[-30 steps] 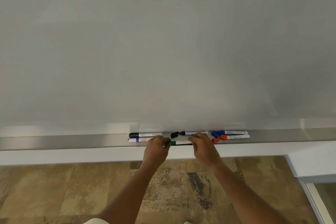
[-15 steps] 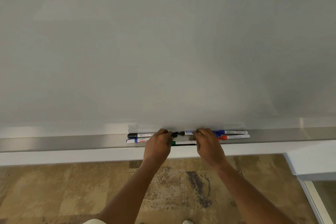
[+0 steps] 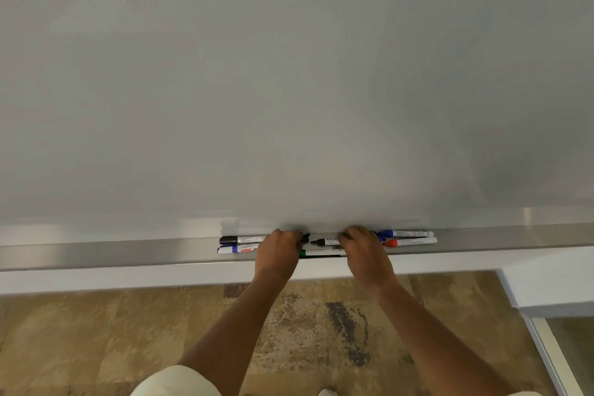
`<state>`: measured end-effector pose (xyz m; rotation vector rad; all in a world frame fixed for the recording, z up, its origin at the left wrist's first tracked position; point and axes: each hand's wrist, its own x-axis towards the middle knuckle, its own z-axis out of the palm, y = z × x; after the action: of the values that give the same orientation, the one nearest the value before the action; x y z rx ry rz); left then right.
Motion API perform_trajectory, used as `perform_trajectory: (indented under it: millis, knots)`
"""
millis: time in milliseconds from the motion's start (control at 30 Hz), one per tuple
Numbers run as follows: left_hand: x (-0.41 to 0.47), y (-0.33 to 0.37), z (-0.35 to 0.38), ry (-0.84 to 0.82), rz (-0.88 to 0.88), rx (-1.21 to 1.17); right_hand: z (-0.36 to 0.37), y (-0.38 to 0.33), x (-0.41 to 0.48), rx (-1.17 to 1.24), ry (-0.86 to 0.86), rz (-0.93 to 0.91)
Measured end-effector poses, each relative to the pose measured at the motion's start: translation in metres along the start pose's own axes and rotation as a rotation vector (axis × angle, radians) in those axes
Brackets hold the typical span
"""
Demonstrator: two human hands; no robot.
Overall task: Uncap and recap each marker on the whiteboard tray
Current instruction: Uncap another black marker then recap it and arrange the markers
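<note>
While left hand pinches black cap, right grip seemingly holds uncapped black marker, just apart.

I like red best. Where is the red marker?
The red marker lies on the whiteboard tray, just right of the right hand, in front of a blue marker.

Markers crowd the tray centre; both ends lie bare.
</note>
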<state>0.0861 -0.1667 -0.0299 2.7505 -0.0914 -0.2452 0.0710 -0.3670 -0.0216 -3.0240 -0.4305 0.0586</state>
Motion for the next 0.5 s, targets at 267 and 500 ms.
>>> perform_trajectory:
  millis: [267, 500]
  knots:
    - [-0.004, -0.001, -0.006, 0.057, -0.001, -0.217, -0.007, 0.003, -0.005, 0.024, 0.039, 0.012]
    - [-0.025, -0.004, -0.041, 0.126, -0.052, -0.66, -0.041, 0.008, -0.019, 0.04, 0.239, -0.014]
